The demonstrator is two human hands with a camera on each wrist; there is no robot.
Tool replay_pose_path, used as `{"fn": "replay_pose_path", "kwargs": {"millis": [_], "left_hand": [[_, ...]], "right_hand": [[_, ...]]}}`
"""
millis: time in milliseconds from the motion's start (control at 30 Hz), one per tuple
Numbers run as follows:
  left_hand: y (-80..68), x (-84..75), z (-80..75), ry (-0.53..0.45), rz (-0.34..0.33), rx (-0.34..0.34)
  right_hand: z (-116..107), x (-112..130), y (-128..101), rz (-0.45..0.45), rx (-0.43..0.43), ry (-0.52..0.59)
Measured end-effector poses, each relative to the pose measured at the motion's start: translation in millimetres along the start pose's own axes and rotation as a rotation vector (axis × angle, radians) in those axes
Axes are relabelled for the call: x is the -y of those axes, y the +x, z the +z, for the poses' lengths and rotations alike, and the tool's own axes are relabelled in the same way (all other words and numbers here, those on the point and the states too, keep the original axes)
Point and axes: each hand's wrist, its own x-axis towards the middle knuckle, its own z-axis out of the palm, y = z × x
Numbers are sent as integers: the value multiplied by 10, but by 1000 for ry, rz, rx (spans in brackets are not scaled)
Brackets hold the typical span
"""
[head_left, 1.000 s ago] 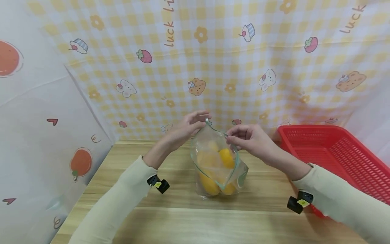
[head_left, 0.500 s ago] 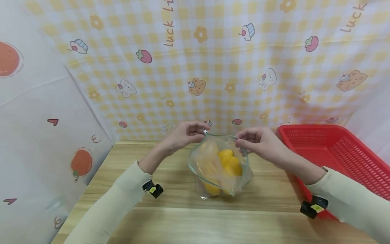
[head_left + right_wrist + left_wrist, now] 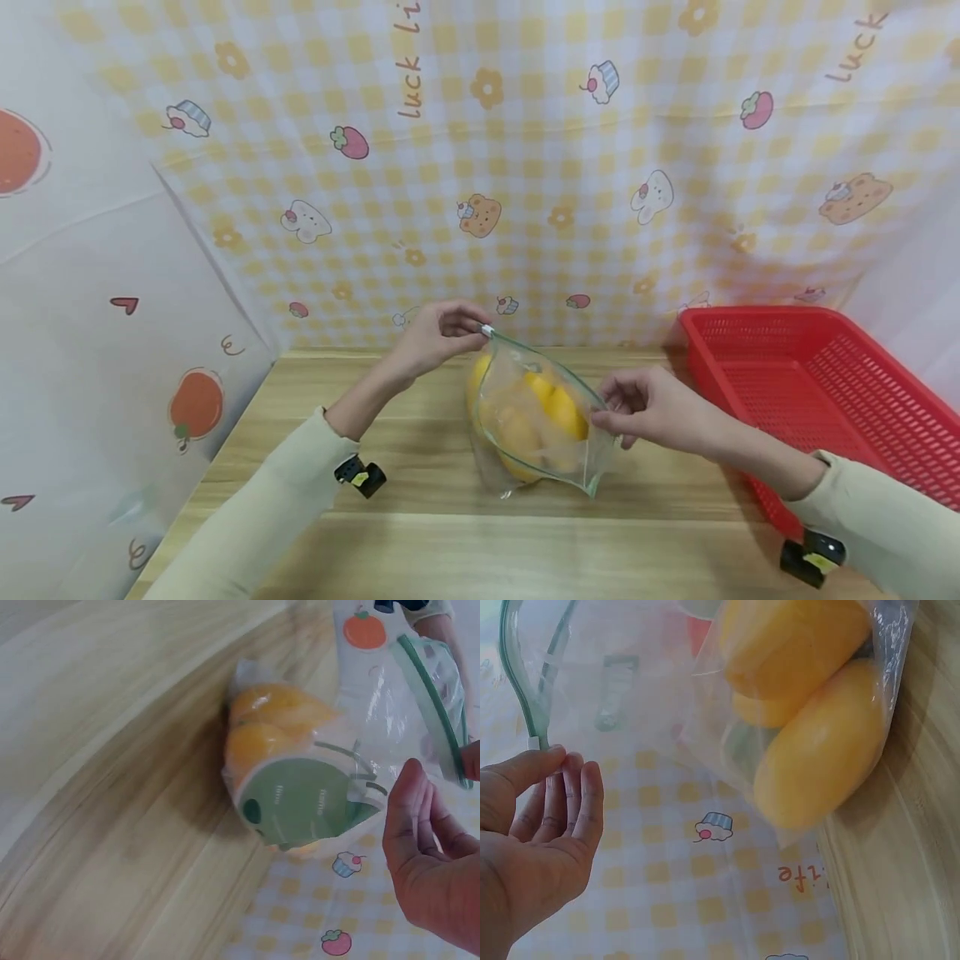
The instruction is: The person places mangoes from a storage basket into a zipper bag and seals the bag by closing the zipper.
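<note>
A clear zip bag (image 3: 525, 454) holding yellow fruits (image 3: 558, 410) rests on the wooden table (image 3: 420, 542), with its green-edged mouth slanting down to the right. My left hand (image 3: 480, 329) pinches the white slider (image 3: 488, 331) at the upper left end of the zip. My right hand (image 3: 604, 413) pinches the lower right end of the rim. In the left wrist view, the left hand's fingertips (image 3: 555, 759) meet at the slider (image 3: 534, 742) below the green zip edge (image 3: 511, 667), with the fruits (image 3: 810, 712) beyond. In the right wrist view, my right hand (image 3: 431, 847) sits beside the bag (image 3: 300, 780).
A red plastic basket (image 3: 795, 375) stands at the table's right side, close to my right forearm. A checked cloth with cartoon prints (image 3: 525, 167) hangs behind the table and a white printed sheet (image 3: 90, 333) closes off the left.
My right hand has dropped down and toward me with its end of the rim, so the bag's mouth now slants. The left hand shifted slightly left, still holding the slider.
</note>
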Motion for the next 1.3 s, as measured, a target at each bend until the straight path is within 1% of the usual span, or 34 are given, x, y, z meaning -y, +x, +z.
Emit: {"fn": "replay_pose_path", "kwargs": {"millis": [100, 200, 300, 467, 567, 667, 800, 933, 1033, 1133, 1300], "left_hand": [[-20, -18, -37, 22, 3, -38], [-33, -34, -65, 25, -7, -62], [-42, -50, -81, 24, -16, -73], [-55, -72, -101, 42, -7, -86], [-68, -86, -123, 42, 6, -93], [-78, -109, -147, 41, 20, -90], [-94, -153, -185, 59, 32, -93], [-110, -192, -219, 79, 28, -99], [-118, -204, -238, 86, 22, -93], [-133, -202, -251, 92, 12, -92], [-182, -181, -255, 66, -20, -100]], "right_hand": [[-2, -37, -54, 40, 17, 12], [-19, -67, -90, 93, 23, 39], [-28, -85, -107, 149, 27, 89], [-27, -109, -113, 243, 54, 175], [-36, -129, -113, 282, 74, 194], [-61, -157, -106, 310, 73, 182], [-121, -214, -94, 328, 36, 146], [-226, -269, -66, 322, -5, 112], [-360, -275, -40, 313, -21, 100], [-540, -243, -17, 308, -32, 111], [-790, -166, 37, 270, -116, 141]]}}
